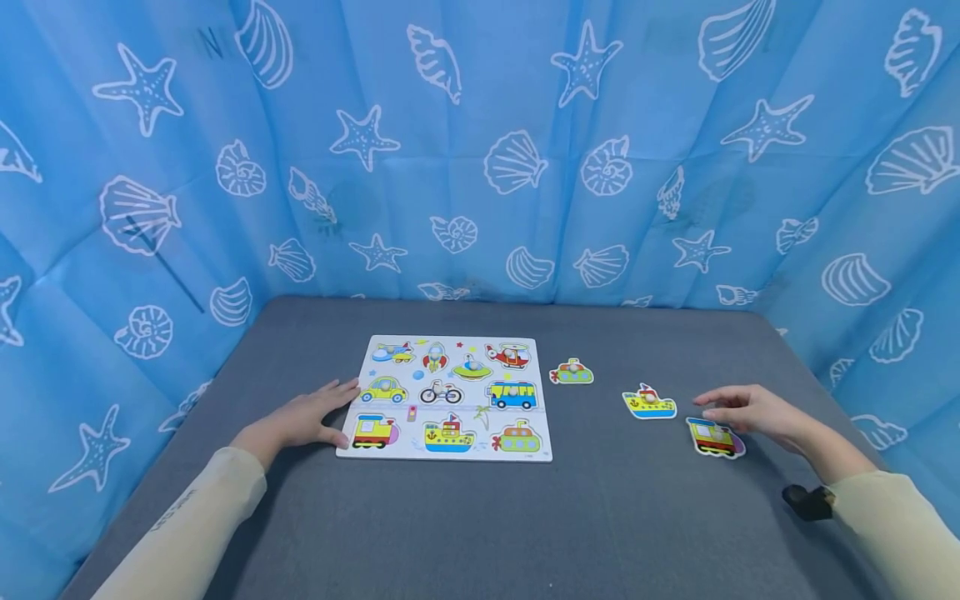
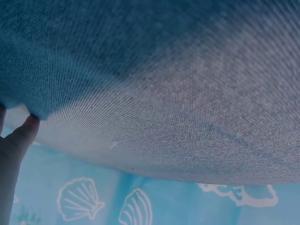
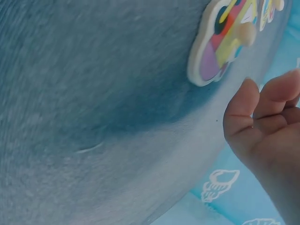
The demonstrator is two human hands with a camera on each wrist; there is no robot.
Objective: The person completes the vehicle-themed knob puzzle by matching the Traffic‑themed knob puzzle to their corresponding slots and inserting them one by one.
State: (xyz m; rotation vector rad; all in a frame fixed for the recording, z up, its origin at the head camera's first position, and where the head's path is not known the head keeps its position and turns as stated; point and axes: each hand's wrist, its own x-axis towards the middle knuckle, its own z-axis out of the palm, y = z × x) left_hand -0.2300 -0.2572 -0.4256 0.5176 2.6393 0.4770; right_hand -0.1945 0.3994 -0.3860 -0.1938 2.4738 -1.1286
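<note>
A white puzzle board with vehicle pictures lies flat on the table. My left hand rests at its left edge, fingers spread and fairly straight. To the right of the board, my right hand hovers by the train piece, thumb and fingers loosely bent and holding nothing. In the right wrist view, a gap shows between that hand and the piece's round wooden knob. A boat piece lies to the left of the train, and a green submarine piece sits close to the board's right edge.
Several knobbed pieces sit in the board, among them a bus, a car and a helicopter. Grey cloth covers the table. A blue curtain with shell prints hangs behind and along both sides.
</note>
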